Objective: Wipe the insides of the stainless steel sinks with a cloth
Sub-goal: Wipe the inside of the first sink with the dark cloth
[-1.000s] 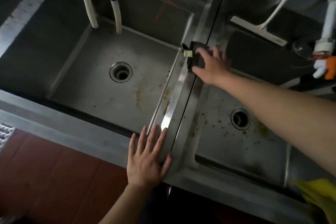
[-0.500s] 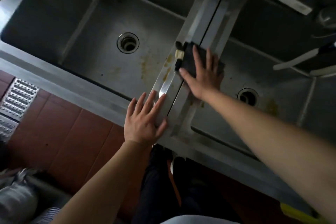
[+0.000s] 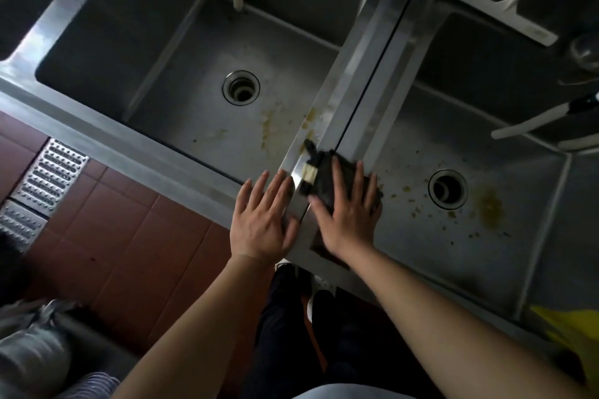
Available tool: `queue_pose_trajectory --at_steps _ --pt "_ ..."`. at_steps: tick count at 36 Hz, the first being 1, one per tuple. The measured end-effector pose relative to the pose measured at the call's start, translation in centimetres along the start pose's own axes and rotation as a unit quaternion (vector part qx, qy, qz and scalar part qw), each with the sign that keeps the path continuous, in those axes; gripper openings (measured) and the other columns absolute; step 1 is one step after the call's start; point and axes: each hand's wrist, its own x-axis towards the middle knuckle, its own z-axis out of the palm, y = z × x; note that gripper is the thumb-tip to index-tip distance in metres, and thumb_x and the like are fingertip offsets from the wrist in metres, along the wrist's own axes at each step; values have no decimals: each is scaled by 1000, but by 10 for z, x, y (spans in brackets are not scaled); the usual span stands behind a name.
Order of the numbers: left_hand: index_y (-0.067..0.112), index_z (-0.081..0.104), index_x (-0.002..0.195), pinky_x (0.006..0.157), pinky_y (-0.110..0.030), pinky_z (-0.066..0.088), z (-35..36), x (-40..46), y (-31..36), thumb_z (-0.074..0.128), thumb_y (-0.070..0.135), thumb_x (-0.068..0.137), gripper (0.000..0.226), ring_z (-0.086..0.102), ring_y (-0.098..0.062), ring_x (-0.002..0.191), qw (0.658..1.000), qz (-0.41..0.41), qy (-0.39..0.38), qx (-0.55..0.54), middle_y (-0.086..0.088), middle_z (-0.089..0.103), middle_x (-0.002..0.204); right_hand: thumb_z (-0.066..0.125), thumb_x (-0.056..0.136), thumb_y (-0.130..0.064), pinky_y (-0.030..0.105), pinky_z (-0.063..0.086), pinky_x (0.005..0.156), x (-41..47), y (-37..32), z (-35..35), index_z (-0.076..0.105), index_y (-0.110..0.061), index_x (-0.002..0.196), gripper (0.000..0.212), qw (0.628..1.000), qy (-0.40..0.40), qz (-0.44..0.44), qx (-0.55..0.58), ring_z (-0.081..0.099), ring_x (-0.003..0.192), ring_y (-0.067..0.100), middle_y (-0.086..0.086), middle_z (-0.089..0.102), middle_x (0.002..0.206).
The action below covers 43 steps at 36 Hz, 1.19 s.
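Fingers of the right hand [image 3: 348, 220] lay straight, pressing the dark cloth [image 3: 327, 181] flat on the rim between the left sink [image 3: 201, 113] and right sink [image 3: 505, 204]. Just left, the left hand [image 3: 264, 223] rested open-fingered on the near rim, holding nothing.

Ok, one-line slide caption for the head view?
Right hand presses a dark cloth flat on the rim between two stained sinks; left hand rests flat beside it.

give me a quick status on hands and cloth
Right hand flat on dark cloth, on divider rim. Left hand flat on rim. Nothing in the way.
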Motion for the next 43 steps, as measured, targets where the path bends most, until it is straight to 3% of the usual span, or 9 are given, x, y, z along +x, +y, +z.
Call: queue_pose_trajectory --at_steps 7,15,19,25,30,33,36,40,43 --pt "19 49 144 111 -50 30 11 0 -6 51 42 87 61 47 -31 131 998 5 67 -13 -2 47 151 28 85 -77 70 1 112 175 4 -57 -7 -54 148 76 995 6 91 -35 -8 150 35 1 -8 166" --pt "21 51 141 108 -48 32 18 -1 -10 52 46 87 60 51 -30 125 996 12 90 -23 0 47 150 34 88 -70 74 -7 109 260 -44 -94 -1 -55 149 72 986 -73 45 -146 -20 148 35 -3 -20 164" --pt "21 50 142 108 -48 32 18 -2 -10 53 47 86 62 49 -29 126 997 10 75 -35 0 46 150 29 89 -71 74 -7 109 241 -51 -83 -4 -48 152 74 980 -59 39 -188 -20 148 36 1 -20 164" --pt "22 51 141 114 -49 27 5 -1 -8 53 45 84 61 46 -28 130 997 -7 21 -74 0 47 150 23 85 -76 72 -9 109 156 -37 -52 -6 -53 148 73 972 -67 -47 -220 -22 148 31 -4 -18 164" --pt "20 56 137 116 -47 26 -24 -8 -21 56 19 83 55 33 -27 140 948 -100 81 -292 -2 48 147 19 85 -77 72 -16 106 76 -40 -30 -15 -58 144 70 961 -130 -101 -220 -32 145 28 -10 -31 159" --pt "22 51 142 117 -46 23 -42 -22 -42 58 -3 82 65 25 -20 142 931 -170 109 -305 2 42 151 22 87 -77 74 -17 105 31 -41 -21 -17 -58 143 71 950 -172 -142 -218 -40 140 27 -11 -37 156" --pt "17 55 139 117 -51 23 -56 -28 -54 57 -12 79 67 29 -29 141 925 -220 101 -294 -5 46 149 26 89 -74 75 -15 105 -5 -41 -13 -11 -58 145 69 938 -201 -175 -220 -44 137 25 -11 -37 156" --pt "15 62 132 113 -55 30 -61 -22 -53 55 -14 79 60 38 -32 135 931 -197 71 -299 -7 54 142 28 88 -73 72 -16 105 -23 -26 -18 -9 -62 144 68 920 -209 -253 -215 -39 142 22 -13 -32 158" --pt "34 68 120 91 -51 52 -63 -13 -45 48 -4 82 58 62 -31 106 900 -207 42 -381 -7 68 118 32 91 -67 65 -20 105 -22 16 -37 -10 -65 143 66 901 -228 -302 -211 -34 144 18 -17 -29 159"
